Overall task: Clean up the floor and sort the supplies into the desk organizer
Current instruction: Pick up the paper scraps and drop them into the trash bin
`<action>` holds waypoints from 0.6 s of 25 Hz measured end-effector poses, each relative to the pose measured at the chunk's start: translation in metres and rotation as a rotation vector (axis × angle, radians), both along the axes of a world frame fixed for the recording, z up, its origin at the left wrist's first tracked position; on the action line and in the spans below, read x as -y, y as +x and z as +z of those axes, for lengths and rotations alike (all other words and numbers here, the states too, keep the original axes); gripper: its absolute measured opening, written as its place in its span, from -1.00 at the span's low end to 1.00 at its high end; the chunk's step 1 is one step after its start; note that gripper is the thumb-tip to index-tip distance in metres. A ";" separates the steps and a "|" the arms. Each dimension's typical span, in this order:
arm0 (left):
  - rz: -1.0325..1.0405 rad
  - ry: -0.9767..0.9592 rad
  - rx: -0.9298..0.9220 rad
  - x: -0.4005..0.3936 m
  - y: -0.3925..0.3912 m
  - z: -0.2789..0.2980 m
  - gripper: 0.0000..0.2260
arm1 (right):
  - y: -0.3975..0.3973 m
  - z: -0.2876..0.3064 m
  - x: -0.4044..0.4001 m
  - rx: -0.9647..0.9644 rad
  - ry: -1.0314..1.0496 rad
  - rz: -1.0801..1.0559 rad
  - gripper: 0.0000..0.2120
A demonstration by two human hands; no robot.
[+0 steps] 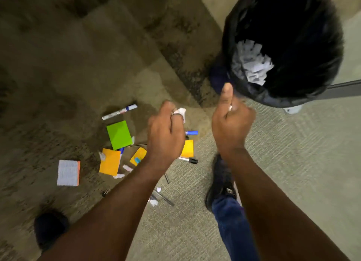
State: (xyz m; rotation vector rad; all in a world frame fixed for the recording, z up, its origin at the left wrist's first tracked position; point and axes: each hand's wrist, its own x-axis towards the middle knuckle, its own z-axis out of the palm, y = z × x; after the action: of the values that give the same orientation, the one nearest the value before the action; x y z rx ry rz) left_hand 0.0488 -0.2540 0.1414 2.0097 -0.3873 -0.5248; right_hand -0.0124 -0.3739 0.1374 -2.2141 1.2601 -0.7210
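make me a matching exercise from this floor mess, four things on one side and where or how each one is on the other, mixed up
Things
1. green sticky pad
2. crumpled paper scraps
3. white paper wad
4. white marker

Places or states
A. inside the black bin
B. held in the left hand
C. lying on the carpet just beyond the green pad
D. flat on the carpet, just beyond the orange pads

Pairs: 1-D, 2-A, 3-B, 4-C
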 end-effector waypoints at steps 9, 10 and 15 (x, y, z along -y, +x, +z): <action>-0.280 0.090 0.183 0.238 0.019 0.050 -0.82 | 0.007 0.041 0.198 -0.276 0.144 -0.019 -0.60; -0.374 0.234 0.146 0.247 0.020 0.042 -0.74 | 0.005 0.037 0.211 -0.366 0.238 0.000 -0.59; -0.549 0.314 0.294 0.225 0.005 0.029 -0.60 | -0.007 0.040 0.205 -0.439 0.031 0.033 -0.63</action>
State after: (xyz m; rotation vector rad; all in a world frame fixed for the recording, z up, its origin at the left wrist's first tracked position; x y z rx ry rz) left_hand 0.0536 -0.4789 0.1706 2.2882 -1.1151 -0.6543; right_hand -0.0198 -0.5792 0.1773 -2.4426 1.4163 -0.2010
